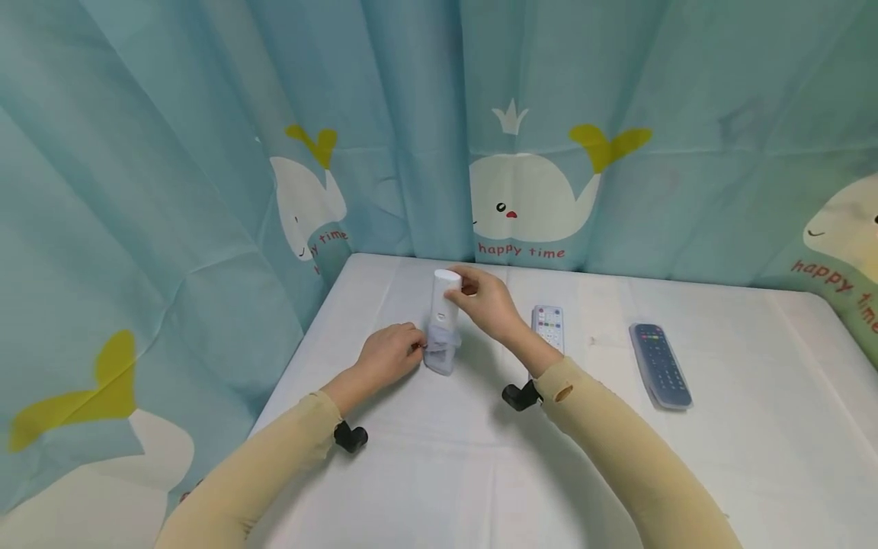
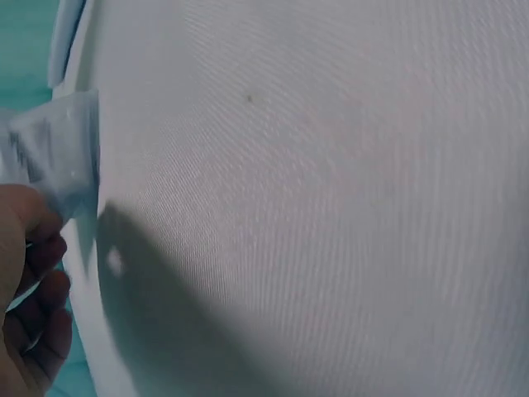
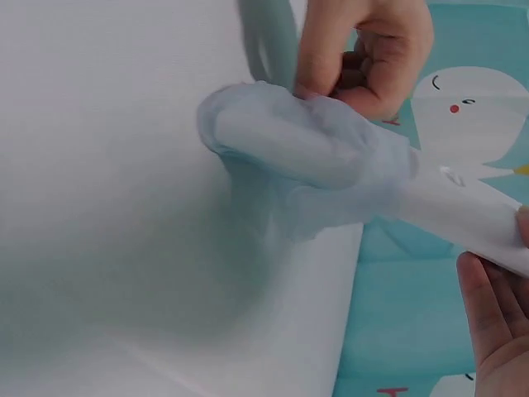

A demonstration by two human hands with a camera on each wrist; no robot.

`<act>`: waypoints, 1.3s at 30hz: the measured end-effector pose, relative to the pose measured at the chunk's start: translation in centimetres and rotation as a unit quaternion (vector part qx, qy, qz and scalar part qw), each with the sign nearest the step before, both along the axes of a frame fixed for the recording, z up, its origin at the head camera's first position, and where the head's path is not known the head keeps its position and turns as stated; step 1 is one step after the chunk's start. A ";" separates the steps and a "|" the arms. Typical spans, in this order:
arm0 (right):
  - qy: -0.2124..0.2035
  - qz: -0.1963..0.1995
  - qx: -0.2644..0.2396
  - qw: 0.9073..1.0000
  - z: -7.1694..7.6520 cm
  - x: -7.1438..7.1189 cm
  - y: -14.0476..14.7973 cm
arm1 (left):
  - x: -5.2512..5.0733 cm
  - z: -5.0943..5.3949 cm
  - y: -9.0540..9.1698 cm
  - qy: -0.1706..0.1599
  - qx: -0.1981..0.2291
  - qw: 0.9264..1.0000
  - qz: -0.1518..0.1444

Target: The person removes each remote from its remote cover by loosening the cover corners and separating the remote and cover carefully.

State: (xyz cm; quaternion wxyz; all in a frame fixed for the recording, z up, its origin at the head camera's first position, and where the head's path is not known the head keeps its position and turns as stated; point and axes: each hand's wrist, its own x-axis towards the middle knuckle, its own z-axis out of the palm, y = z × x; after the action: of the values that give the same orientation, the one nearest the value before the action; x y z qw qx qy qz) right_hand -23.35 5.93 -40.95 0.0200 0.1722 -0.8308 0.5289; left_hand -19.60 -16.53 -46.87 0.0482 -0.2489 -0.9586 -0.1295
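A white remote control [image 1: 443, 301] stands tilted near the table's back left, its lower part inside a crumpled translucent cover [image 1: 440, 354]. With thumb and fingers my right hand [image 1: 488, 303] grips the remote's upper end. At the cover's left side my left hand [image 1: 391, 352] pinches its edge with curled fingers. The right wrist view has the cover [image 3: 289, 153] bunched around the remote [image 3: 463, 207], with the left hand [image 3: 372, 50] at its edge. In the left wrist view, the cover [image 2: 70, 153] is above the left hand's fingers [image 2: 50, 289].
Right of my hands lies a white remote [image 1: 549, 324], partly hidden by the right forearm. Farther right is a dark remote in a translucent cover [image 1: 661, 366]. A blue curtain [image 1: 425, 137] hangs along the back and left edges of the white table [image 1: 439, 473].
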 end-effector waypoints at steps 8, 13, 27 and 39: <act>-0.041 0.006 -0.060 0.997 -0.6 0.2 -0.2 | 0.2 0.0 0.2 -0.042 0.086 0.994 0.060; -0.048 0.001 -0.097 0.994 0.1 0.0 0.3 | 0.1 0.2 0.6 -0.089 0.177 0.975 0.098; -0.121 -0.038 -0.199 0.972 1.9 -1.2 2.8 | 0.5 1.8 2.4 -0.372 0.419 0.822 0.102; -0.152 -0.008 -0.176 0.973 1.7 -0.9 2.6 | 0.4 2.8 2.9 -0.452 0.532 0.707 0.115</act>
State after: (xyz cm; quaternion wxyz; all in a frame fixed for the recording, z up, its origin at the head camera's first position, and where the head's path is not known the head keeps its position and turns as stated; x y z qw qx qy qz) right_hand -24.23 8.57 -39.24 -0.0722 0.0771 -0.7190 0.6869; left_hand -19.20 -13.62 -44.03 -0.2523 0.0189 -0.6592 -0.7082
